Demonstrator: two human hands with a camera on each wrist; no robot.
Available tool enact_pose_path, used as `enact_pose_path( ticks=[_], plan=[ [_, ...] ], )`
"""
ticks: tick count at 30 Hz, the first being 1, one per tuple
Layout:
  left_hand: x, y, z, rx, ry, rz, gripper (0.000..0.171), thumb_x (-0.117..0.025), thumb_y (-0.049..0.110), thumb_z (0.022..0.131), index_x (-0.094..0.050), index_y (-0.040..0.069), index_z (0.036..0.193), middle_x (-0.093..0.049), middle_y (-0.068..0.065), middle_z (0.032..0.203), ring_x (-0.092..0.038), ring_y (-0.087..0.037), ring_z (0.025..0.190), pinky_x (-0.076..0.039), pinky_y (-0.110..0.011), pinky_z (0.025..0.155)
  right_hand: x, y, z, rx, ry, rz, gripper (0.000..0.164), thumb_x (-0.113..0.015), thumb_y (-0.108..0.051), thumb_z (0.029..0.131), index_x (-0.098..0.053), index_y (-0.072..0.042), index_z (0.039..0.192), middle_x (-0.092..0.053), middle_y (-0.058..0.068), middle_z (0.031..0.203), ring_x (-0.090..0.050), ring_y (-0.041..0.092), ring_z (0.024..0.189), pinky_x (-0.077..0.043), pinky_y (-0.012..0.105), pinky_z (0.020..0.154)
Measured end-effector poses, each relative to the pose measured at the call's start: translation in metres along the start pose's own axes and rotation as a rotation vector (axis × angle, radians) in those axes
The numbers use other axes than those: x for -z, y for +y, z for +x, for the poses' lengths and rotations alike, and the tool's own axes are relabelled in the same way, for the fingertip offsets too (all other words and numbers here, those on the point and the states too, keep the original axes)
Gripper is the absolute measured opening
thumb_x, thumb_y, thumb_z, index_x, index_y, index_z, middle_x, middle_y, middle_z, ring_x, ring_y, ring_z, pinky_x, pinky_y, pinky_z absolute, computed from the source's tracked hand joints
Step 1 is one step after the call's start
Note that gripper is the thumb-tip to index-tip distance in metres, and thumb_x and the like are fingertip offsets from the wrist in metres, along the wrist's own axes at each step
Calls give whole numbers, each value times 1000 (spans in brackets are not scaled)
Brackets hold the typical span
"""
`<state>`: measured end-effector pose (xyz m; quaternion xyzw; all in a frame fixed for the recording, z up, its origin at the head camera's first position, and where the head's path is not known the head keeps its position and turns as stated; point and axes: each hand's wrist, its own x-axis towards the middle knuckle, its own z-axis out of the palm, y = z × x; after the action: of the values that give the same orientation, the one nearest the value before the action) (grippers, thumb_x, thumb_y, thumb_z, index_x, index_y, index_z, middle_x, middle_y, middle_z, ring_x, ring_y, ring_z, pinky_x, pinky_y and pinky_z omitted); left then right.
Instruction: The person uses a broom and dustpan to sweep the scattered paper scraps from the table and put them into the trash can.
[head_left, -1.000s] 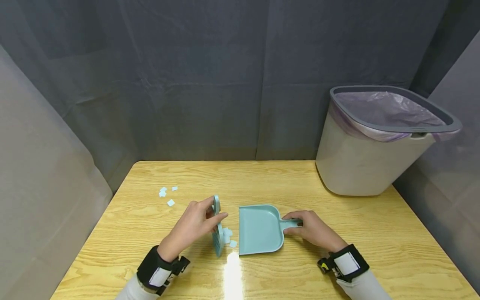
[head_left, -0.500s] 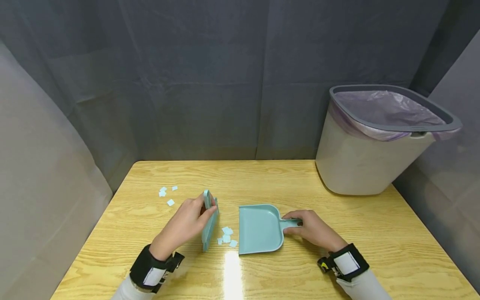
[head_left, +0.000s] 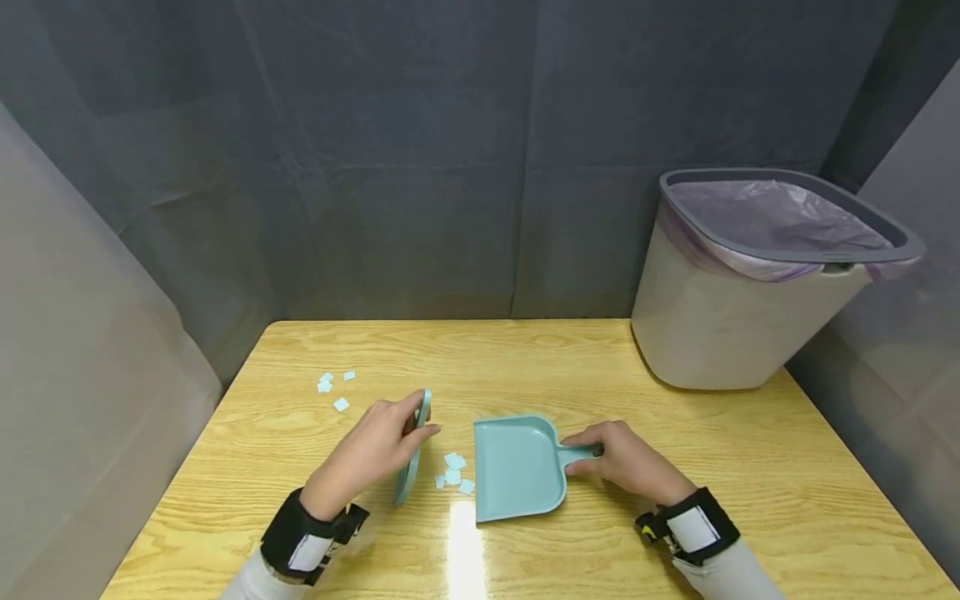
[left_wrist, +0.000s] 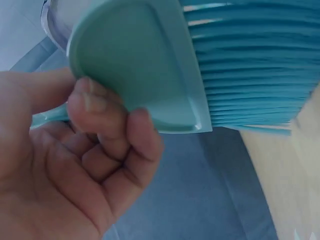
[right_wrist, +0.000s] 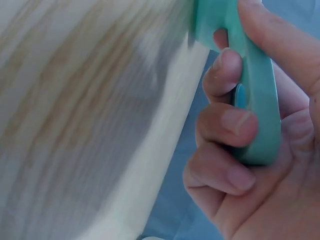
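Note:
My left hand (head_left: pixel 375 450) grips a teal hand brush (head_left: pixel 412 467), held on edge left of the small paper scraps (head_left: pixel 453 477). In the left wrist view the brush's blue bristles (left_wrist: pixel 255 65) point away from the curled fingers (left_wrist: pixel 120 125). On the table my right hand (head_left: pixel 626 458) holds the handle of a teal dustpan (head_left: pixel 520 468), its straight lip facing the scraps with a small gap between. The right wrist view shows fingers curled round that handle (right_wrist: pixel 262 105). No scraps are seen in the pan.
Several more pale scraps (head_left: pixel 341 405) lie at the table's back left. A grey-rimmed bin (head_left: pixel 750 325) with a purple-tinted liner stands at the back right of the wooden table (head_left: pixel 465 350). Dark cloth (head_left: pixel 397 167) hangs behind.
The brush has moved left, away from the scraps beside the dustpan, and its tilt has changed. The dustpan has turned slightly, its lip shifting a little toward the person. The far scraps are unmoved.

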<state>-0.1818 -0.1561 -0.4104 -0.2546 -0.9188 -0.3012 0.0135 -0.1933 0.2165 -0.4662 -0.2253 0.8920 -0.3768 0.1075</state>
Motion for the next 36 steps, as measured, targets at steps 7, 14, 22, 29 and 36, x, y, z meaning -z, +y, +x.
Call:
enact_pose_path(
  ticks=[7,14,22,29,36],
  plan=[
    [-16,5,2,-70,-49,-58,15,-67,22,104,-55,15,98,-38,8,59,-34,-3,44,-32,-20,49,-5,-11,0,-16,21,-71,38,-85,-31,86,-79,-9,116,-77,0,113,-70,18,106,-59,36,86],
    [-24,12,2,-154,-15,-188,14,-65,19,104,-55,19,95,-37,12,61,-30,-1,50,-30,-20,54,-7,-17,0,-25,48,-130,39,-86,-36,84,-80,-12,114,-77,-3,110,-70,15,103,-59,36,83],
    [-29,14,4,-182,7,-250,8,-66,18,104,-60,18,98,-49,13,68,-39,-1,56,-35,-20,56,-10,-20,0,-40,56,-134,38,-86,-34,84,-80,-12,115,-77,-3,112,-70,16,105,-59,37,84],
    [-29,15,4,-189,28,-257,5,-65,19,104,-62,17,102,-57,11,73,-46,0,58,-42,-21,56,-9,-19,-1,-24,57,-115,37,-86,-34,85,-80,-12,115,-77,-3,111,-70,15,103,-59,38,84],
    [-29,17,4,-196,53,-281,5,-67,20,103,-62,17,103,-65,6,80,-56,-1,63,-51,-28,57,-10,-18,-1,-6,58,-106,38,-85,-34,86,-80,-12,115,-77,0,112,-71,17,104,-58,39,86]
  ],
)
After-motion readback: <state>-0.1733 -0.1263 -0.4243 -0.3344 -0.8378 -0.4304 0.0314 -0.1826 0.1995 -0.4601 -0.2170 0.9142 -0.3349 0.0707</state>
